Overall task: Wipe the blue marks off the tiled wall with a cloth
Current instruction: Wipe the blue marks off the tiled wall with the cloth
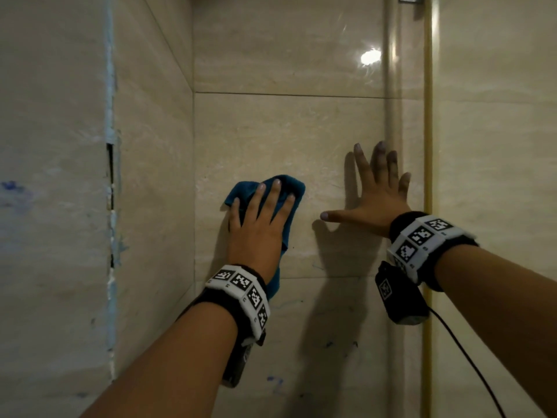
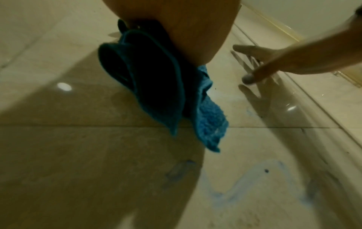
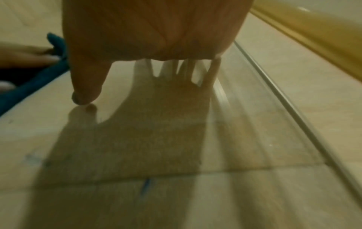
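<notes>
Left hand (image 1: pixel 256 224), fingers straight, presses cloth (image 1: pixel 291 188) flat on tiled wall (image 1: pixel 301 131); right hand (image 1: pixel 376 194) splayed, empty, braces; best sweep downward, firm pressure, onto blue marks (image 2: pixel 245 184) below the grout line.

1. The head view is dim and warm-toned; one bright glare spot (image 1: pixel 370 57) sits on the glossy tiled wall (image 1: pixel 286 131) at upper right of centre.
2. Light comes from behind the viewer: the left hand (image 1: pixel 256 230) and the right hand (image 1: pixel 378 196) each throw a dark shadow onto the tiles just below and beside them.
3. The left strip of the head view is soft and smeared, and straight tile edges bow near the borders.
4. The left wrist view is dark and blurred, with small glints at centre left and right.
5. The right wrist view is soft throughout; a broad shadow fills its middle.
</notes>
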`<action>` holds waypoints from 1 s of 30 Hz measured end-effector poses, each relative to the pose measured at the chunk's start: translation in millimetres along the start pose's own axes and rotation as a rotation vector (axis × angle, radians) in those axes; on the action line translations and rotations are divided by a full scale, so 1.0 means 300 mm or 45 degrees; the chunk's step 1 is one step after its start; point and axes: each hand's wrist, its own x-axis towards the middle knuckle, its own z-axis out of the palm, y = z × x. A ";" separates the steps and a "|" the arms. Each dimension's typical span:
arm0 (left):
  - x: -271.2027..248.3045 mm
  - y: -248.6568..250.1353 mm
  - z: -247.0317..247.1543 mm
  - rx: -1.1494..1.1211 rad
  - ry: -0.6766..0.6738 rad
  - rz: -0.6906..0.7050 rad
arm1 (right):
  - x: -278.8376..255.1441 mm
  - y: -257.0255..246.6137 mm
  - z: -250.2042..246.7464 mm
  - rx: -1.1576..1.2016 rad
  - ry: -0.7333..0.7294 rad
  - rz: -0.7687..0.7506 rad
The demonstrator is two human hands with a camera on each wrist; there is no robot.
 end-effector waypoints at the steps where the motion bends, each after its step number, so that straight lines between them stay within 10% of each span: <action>1: 0.000 -0.003 0.000 0.006 0.003 0.013 | -0.016 0.004 0.011 -0.017 0.004 -0.011; 30: -0.019 0.115 0.029 0.122 -0.065 0.277 | -0.079 0.016 0.108 -0.099 -0.056 0.009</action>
